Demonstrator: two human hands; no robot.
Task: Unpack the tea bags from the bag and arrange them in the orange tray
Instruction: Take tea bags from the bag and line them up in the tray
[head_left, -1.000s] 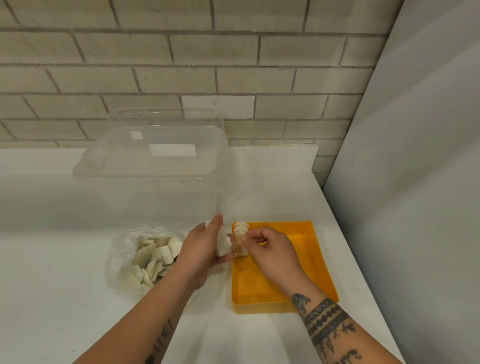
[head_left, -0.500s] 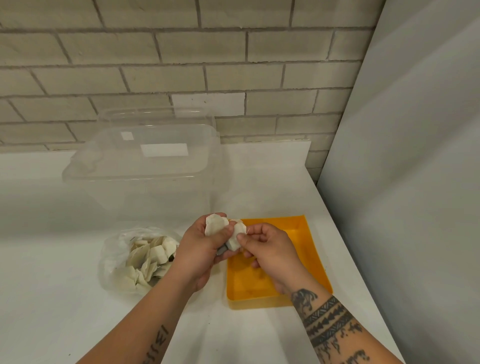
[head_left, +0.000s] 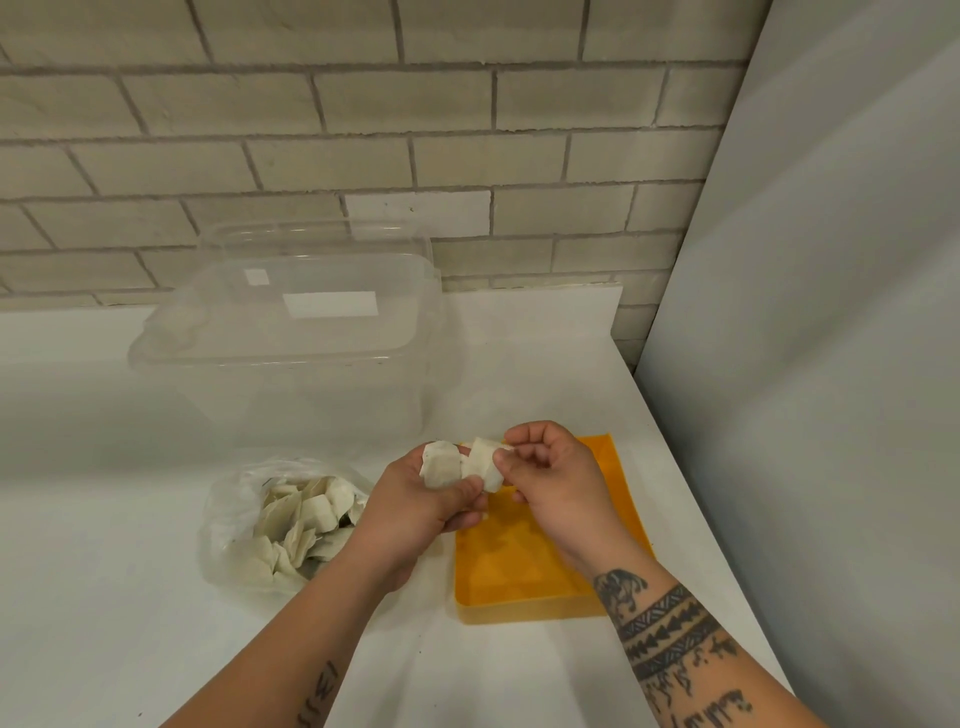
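Holding a tea bag (head_left: 440, 464) upright, the left hand (head_left: 415, 506) curls its fingers behind it and presses its thumb across the lower edge; whether more bags sit behind this one I cannot tell. Just to the right of those fingers, the right hand (head_left: 553, 480) pinches a second tea bag (head_left: 484, 463) between thumb and forefinger, its other fingers curled loosely toward the palm. The two bags touch edge to edge between the hands. Both hands hover above the far left corner of the orange tray (head_left: 524, 571), which lies below the fingers. Left of the left wrist lies the clear plastic bag (head_left: 223, 519), open, with a heap of loose tea bags (head_left: 306, 517) inside. Beyond the fingertips a big clear plastic box (head_left: 291, 338) stands on the white counter (head_left: 104, 597) against a pale brick wall (head_left: 363, 145). A grey panel (head_left: 831, 312) rises right of the right hand.
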